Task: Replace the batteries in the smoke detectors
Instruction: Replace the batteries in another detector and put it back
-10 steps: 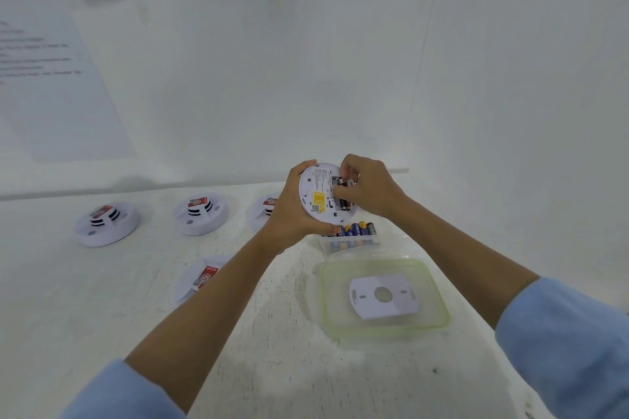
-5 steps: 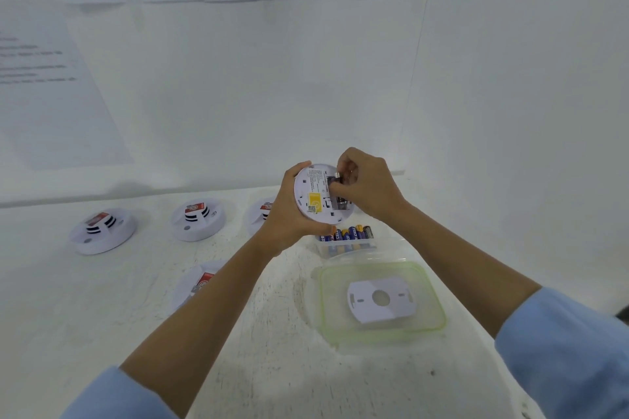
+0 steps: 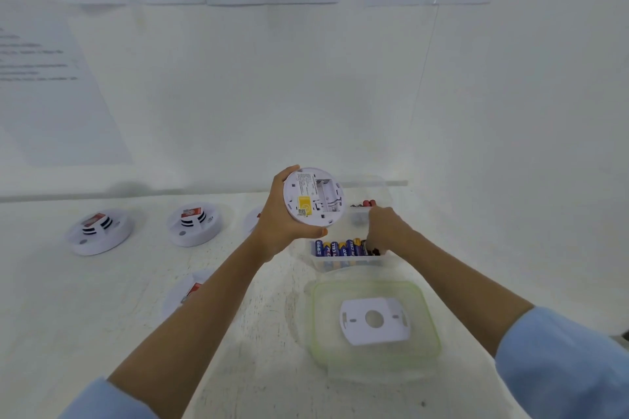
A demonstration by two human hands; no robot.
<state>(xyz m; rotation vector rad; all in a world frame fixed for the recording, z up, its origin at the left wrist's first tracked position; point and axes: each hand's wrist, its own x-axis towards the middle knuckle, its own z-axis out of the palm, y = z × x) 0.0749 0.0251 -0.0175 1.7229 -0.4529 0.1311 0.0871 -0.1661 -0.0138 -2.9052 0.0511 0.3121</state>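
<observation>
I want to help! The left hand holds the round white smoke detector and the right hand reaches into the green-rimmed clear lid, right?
Not quite. The left hand holds the round white smoke detector, but the right hand reaches into the clear plastic box of blue-and-yellow batteries, not the green-rimmed clear lid. The head view shows it.

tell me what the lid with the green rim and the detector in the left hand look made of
Lid: clear, glossy plastic, probably; the table shows through it, and its green rim looks like a softer seal.
Detector: white, matte moulded plastic, judging by its ribbed battery bay, with a yellow paper-like sticker.
</observation>
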